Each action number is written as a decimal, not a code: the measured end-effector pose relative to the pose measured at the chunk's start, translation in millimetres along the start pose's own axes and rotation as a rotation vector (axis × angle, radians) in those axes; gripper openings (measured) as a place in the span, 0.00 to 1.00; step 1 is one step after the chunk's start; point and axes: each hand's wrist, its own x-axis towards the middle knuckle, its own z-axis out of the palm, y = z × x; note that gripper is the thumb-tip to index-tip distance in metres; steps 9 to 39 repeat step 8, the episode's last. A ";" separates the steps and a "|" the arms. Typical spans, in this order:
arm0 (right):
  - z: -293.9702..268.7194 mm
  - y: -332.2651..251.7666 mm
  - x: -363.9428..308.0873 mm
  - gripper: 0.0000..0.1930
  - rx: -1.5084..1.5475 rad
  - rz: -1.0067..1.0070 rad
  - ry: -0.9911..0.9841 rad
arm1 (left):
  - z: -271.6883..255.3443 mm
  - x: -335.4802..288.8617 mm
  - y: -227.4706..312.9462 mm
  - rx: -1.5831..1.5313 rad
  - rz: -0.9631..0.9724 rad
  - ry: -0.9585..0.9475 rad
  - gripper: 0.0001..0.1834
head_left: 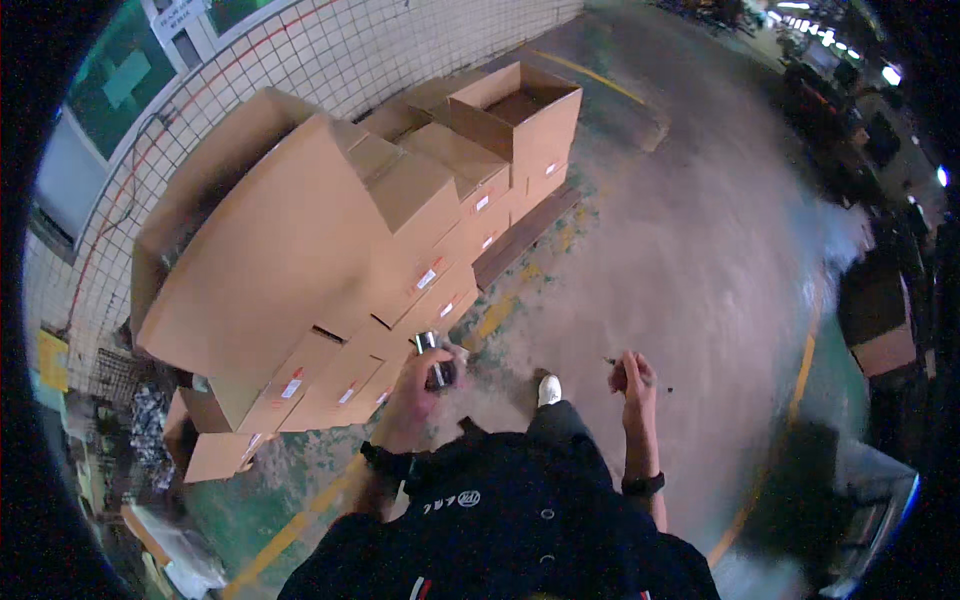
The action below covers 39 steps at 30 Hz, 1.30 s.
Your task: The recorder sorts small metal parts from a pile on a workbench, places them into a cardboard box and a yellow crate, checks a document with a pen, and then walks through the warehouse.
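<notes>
My left hand (pixel 414 378) is wrapped round a shiny dark metal cylinder (pixel 428 343), its bright top part showing above the fingers. Some pale, clear material sits beside it, too blurred to name. Just beyond that hand stand stacked cardboard boxes (pixel 415 285); I cannot tell whether the hand touches them. To the right, over the floor, my right hand (pixel 632 374) is closed with the fingertips pressed together. A tiny dark bit shows at its fingers, too small to name.
A large open carton (pixel 270 240) tops the near end of the stack, and another open carton (pixel 545 115) its far end. Under the far boxes lies a brown pallet (pixel 525 240). White tiled wall (pixel 370 60) runs behind. At right is a grey bin-like object (pixel 870 490).
</notes>
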 end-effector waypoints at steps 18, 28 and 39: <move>66.7 -31.6 187.6 0.15 -0.086 0.154 -0.426 | -14.2 58.9 -53.2 -0.189 -0.091 0.233 0.21; 66.7 -31.6 187.6 0.15 -0.086 0.154 -0.426 | -14.2 58.9 -53.2 -0.189 -0.091 0.233 0.21; 66.7 -31.6 187.6 0.15 -0.086 0.154 -0.426 | -14.2 58.9 -53.2 -0.189 -0.091 0.233 0.21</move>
